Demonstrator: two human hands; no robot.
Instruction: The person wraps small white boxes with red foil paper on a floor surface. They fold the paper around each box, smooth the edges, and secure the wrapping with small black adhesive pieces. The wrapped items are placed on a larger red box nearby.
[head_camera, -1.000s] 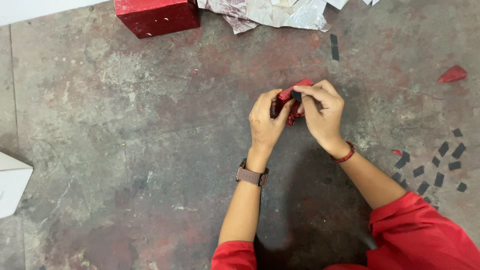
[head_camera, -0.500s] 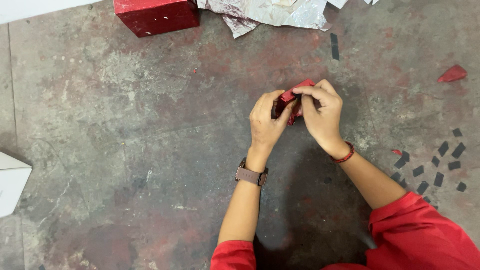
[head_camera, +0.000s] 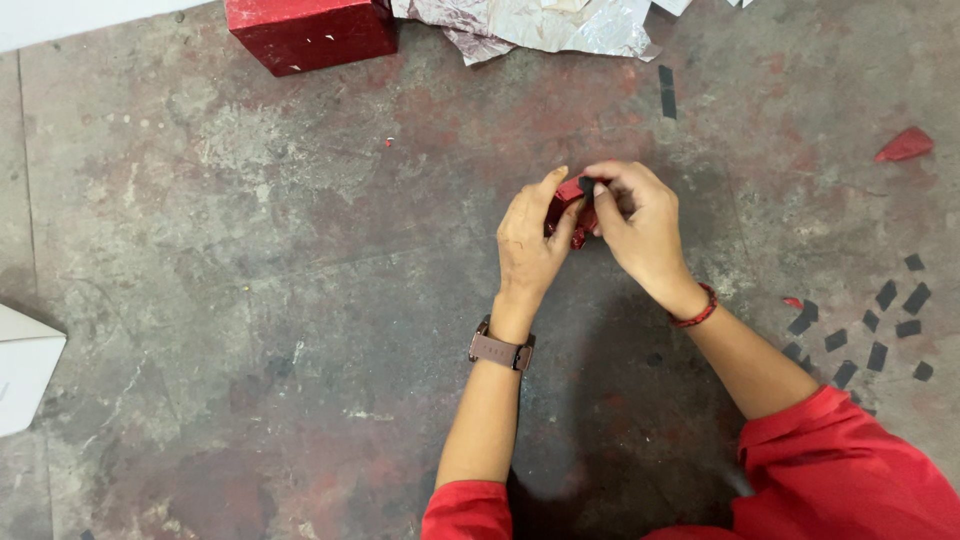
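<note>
Both hands meet over a worn, stained concrete floor (head_camera: 250, 300), w/ a small red wrapped packet (head_camera: 572, 205) pinched between them. Left hand (head_camera: 530, 240) is curled narrow around the packet's near-left side, thumb up against its edge, fingers tucked under; brown-strap watch (head_camera: 500, 352) on that wrist. Right hand (head_camera: 640, 225) closes over the packet from the other side, thumb & forefinger pressing a small black bit, prob. a tape piece, at the top edge; red thread band (head_camera: 695, 312) on the wrist. Most of the packet is hidden by fingers, so exact shape is hard to tell.

Handling, as a judgement: packet looks light, red foil/paper skin, thin & crinkly, likely slick and easy to tear or crease. Core seems firm enough to hold shape under a pinch. Best grip is at opposite side faces w/ fingertips, leaving the folded flap end free; squeezing the flap would wrinkle it.

Around the hands: beyond the left hand, far up & to the left, a bigger red box (head_camera: 310, 30). Just right of it, well beyond both hands, crumpled silvery-pink foil sheets (head_camera: 540, 25). A single black strip (head_camera: 666, 90) lies beyond the right hand, near. Outward to the right of the right forearm, a scatter of small black tape pieces (head_camera: 880, 330) on the floor. Farther right & beyond, a red scrap (head_camera: 905, 146). Far left of the left arm, a white sheet corner (head_camera: 25, 365). Red sleeves (head_camera: 840, 470) at the near edge.
</note>
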